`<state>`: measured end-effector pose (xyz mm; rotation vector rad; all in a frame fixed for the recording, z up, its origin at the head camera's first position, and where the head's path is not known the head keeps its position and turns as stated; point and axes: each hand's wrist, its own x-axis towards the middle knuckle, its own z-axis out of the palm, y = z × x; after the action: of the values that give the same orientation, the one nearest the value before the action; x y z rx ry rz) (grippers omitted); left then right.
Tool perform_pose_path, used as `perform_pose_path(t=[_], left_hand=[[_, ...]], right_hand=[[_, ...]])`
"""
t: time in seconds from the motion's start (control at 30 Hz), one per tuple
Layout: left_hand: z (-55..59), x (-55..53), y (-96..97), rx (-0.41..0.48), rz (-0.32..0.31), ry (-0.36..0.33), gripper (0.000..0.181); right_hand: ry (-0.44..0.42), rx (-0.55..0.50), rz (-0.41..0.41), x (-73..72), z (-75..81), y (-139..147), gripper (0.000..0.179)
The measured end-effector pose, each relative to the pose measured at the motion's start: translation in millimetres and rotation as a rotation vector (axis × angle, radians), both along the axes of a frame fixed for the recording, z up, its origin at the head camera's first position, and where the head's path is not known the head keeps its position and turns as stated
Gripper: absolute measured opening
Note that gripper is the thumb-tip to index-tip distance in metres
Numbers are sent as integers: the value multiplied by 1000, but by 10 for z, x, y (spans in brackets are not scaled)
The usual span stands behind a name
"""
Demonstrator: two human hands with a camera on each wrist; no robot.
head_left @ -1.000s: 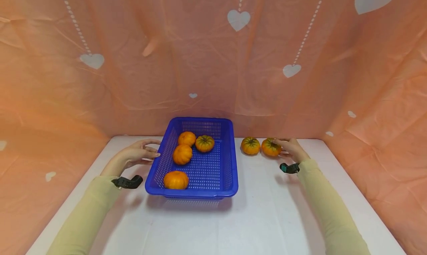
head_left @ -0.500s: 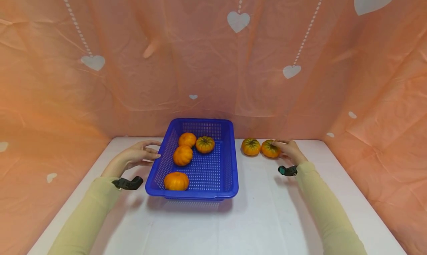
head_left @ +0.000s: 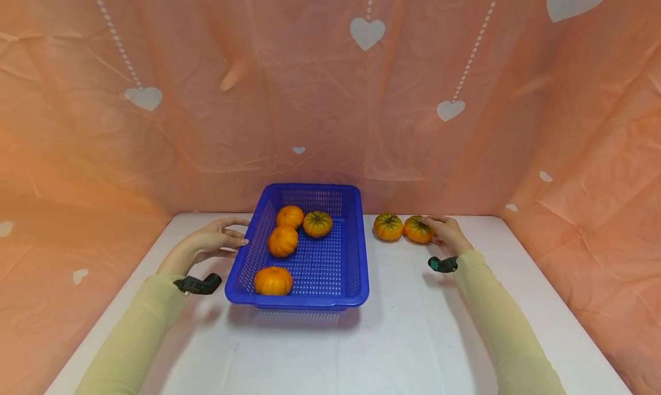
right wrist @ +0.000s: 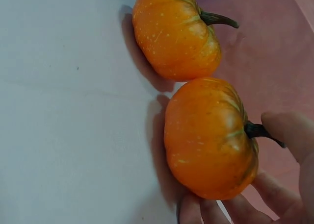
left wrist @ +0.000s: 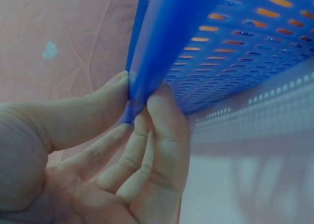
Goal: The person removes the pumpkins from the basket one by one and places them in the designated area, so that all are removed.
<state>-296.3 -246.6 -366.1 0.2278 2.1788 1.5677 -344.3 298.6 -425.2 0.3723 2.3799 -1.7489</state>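
My left hand (head_left: 209,240) pinches the left rim of a blue perforated plastic basket (head_left: 296,301); in the left wrist view the thumb lies on one side of the rim (left wrist: 157,42) and the fingers on the other. Inside the basket are several small orange pumpkins, one of them a green-topped pumpkin (head_left: 317,224). On the table to the right, my right hand (head_left: 448,234) holds a green-topped orange pumpkin (right wrist: 208,140), thumb by its dark stem and fingers curled at its side. A similar pumpkin (right wrist: 176,35) sits against it on the left.
A white-covered table (head_left: 392,337) carries everything. Close behind the basket and pumpkins hangs an orange curtain (head_left: 330,119) with white hearts, which also closes off both sides. A black wrist device (head_left: 198,283) is worn on the left wrist, another (head_left: 443,264) on the right.
My right hand and forearm have shifted slightly left, and the pumpkin at that hand sits a touch nearer its neighbour. The left hand and the basket have stayed in place.
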Motion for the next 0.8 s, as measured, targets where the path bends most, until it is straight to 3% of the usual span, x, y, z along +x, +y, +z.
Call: perform_pose_path(t=[0.3, 0.53, 0.8], left_hand=[[-2, -1, -10, 6, -5, -10, 65], [-19, -22, -21, 20, -5, -18, 65], [-4, -23, -18, 21, -2, -30, 66]], right_hand=[[39, -1, 81, 51, 72, 67, 63], [115, -70, 181, 107, 290, 154, 70], [149, -43, 173, 37, 591, 76, 68]])
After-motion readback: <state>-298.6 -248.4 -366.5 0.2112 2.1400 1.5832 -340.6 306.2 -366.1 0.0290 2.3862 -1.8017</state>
